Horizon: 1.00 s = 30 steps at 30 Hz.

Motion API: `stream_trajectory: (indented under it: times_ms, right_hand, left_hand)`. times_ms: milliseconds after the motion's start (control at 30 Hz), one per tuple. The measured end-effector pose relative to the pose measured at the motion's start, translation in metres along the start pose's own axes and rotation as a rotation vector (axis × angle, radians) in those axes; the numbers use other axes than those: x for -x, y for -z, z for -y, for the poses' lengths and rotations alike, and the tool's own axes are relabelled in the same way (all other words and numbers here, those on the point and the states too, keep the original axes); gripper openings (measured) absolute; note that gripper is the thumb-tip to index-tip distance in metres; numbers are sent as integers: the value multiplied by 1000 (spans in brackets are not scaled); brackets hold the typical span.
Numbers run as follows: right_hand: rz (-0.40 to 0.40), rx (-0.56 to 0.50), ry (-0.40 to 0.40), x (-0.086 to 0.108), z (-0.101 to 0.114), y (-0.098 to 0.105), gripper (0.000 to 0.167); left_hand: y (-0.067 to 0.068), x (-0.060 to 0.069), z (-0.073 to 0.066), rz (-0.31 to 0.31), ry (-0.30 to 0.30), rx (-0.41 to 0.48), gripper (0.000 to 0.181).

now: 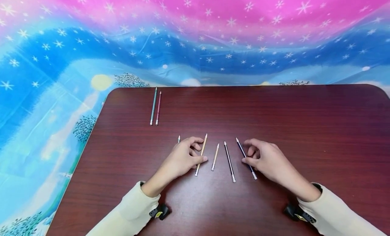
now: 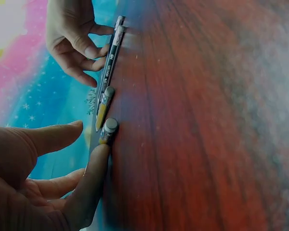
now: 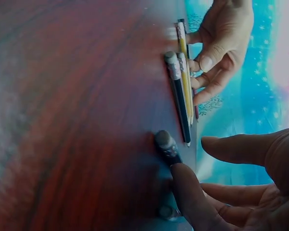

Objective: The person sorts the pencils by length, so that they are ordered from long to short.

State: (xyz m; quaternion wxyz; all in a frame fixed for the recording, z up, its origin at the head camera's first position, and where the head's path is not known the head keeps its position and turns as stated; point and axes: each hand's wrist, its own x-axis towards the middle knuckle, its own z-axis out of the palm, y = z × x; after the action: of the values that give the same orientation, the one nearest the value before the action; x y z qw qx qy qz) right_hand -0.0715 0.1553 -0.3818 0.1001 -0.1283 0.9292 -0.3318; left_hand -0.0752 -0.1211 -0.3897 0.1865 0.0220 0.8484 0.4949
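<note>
In the head view my left hand point(image 1: 182, 158) is at a yellow pencil point(image 1: 201, 155), thumb and fingers parted around it; another pencil's tip point(image 1: 179, 138) shows beyond this hand, the rest hidden. My right hand point(image 1: 269, 160) is at a dark pencil point(image 1: 245, 157), fingers bent and parted. Between the hands lie a short yellow pencil point(image 1: 215, 157) and a black pencil point(image 1: 229, 161). The left wrist view shows the left hand point(image 2: 43, 178) with its thumb raised off the yellow pencil point(image 2: 106, 137). In the right wrist view the right hand point(image 3: 245, 187) has a finger over the dark pencil point(image 3: 169, 149).
A teal pencil point(image 1: 153, 105) and a dark pink pencil point(image 1: 158, 108) lie side by side at the back left of the brown table point(image 1: 289, 111). A snowflake-patterned cloth point(image 1: 198, 36) hangs behind it. A grey pencil end point(image 3: 168, 212) shows low in the right wrist view.
</note>
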Motion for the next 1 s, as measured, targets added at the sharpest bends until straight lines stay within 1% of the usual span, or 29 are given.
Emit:
stream_trajectory:
  times_ms: [100, 233, 367, 467, 567, 800, 1000]
  right_hand:
    - [-32, 49, 26, 1, 0, -4, 40]
    - [-56, 89, 44, 1, 0, -9, 44]
    - [-62, 102, 58, 1, 1, -14, 46]
    - [-63, 110, 64, 1, 1, -16, 47]
    - [-68, 114, 67, 1, 2, -17, 48]
    - [-78, 117, 71, 1, 3, -19, 49]
    - [-71, 109, 48, 1, 5, -20, 45]
  left_hand:
    - [-3, 0, 0, 4, 6, -12, 51]
    - [-6, -1, 0, 16, -15, -73, 50]
    - [-9, -3, 0, 4, -47, -190, 49]
    - [-11, -4, -1, -20, -71, -296, 48]
    - [-12, -5, -2, -40, -94, -361, 49]
    - [-15, -5, -2, -61, -111, -392, 52]
    - [-14, -5, -4, -65, -126, -416, 49]
